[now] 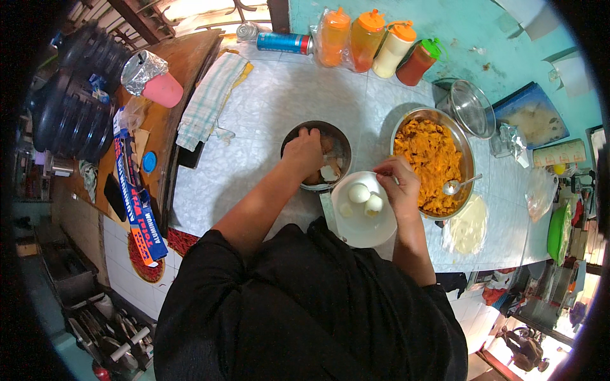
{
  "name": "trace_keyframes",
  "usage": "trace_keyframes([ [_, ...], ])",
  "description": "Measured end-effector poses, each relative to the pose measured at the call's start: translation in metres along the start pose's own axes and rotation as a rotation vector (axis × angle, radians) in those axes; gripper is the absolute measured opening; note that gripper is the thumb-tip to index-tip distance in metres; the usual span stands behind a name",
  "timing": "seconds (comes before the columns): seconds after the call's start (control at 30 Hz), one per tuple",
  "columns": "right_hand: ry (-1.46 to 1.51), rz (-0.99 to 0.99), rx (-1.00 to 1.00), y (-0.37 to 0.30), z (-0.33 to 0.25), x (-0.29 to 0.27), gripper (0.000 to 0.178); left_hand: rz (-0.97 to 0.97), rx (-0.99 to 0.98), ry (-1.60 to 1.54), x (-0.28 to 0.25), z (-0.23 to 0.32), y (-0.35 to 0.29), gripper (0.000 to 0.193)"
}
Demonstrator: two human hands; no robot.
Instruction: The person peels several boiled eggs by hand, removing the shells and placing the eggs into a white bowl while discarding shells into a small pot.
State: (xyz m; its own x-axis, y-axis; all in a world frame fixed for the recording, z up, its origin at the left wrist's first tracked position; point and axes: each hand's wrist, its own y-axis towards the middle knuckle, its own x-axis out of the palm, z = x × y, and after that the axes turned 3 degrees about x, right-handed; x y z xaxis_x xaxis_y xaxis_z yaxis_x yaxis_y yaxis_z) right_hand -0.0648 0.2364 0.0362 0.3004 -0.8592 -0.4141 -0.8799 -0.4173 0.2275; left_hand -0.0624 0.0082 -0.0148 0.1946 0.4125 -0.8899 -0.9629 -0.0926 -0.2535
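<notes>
My left hand (305,153) reaches down into a round metal pot (348,148), its fingers bent over brown eggs and pieces of white shell. What those fingers grip is hidden beneath them. Close to my body, a white plate (363,236) carries two peeled boiled eggs (359,193) and some small pale pieces. My right hand (402,184) is at the plate's upper right rim, thumb and fingers pinched on the edge. To its right sits a large metal bowl (469,147) of orange mash (429,162), with a spoon (452,187) resting in it.
Several sauce bottles (368,41) and a blue can (284,43) line the back wall. A folded cloth (213,95) lies at the left. A glass bowl (471,109) stands behind the metal bowl; a pale flattened sheet (467,228) lies before it. Foil boxes (136,197) rest on the wooden table.
</notes>
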Motion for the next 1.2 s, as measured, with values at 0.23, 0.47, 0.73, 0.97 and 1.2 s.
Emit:
trace_keyframes([
  [0.23, 0.005, 0.105, -0.022, -0.009, -0.005, -0.017, 0.012, -0.123, -0.016, -0.187, 0.007, -0.009, 0.006, 0.071],
  [0.47, 0.009, 0.081, -0.011, -0.022, -0.004, -0.018, 0.010, -0.120, 0.028, -0.362, -0.016, -0.010, 0.000, 0.070],
  [0.73, 0.103, -0.186, 0.181, -0.019, 0.014, 0.018, 0.031, -0.348, -0.102, -1.660, -0.048, -0.009, -0.025, 0.039],
  [0.97, 0.725, -0.171, 0.588, 0.033, -0.024, 0.073, 0.055, -0.145, -0.087, -1.500, -0.044, 0.010, -0.043, 0.042],
  [1.2, 0.967, -0.364, 0.743, 0.037, 0.006, 0.067, 0.043, -0.060, -0.019, -1.622, -0.037, 0.001, -0.048, 0.052],
])
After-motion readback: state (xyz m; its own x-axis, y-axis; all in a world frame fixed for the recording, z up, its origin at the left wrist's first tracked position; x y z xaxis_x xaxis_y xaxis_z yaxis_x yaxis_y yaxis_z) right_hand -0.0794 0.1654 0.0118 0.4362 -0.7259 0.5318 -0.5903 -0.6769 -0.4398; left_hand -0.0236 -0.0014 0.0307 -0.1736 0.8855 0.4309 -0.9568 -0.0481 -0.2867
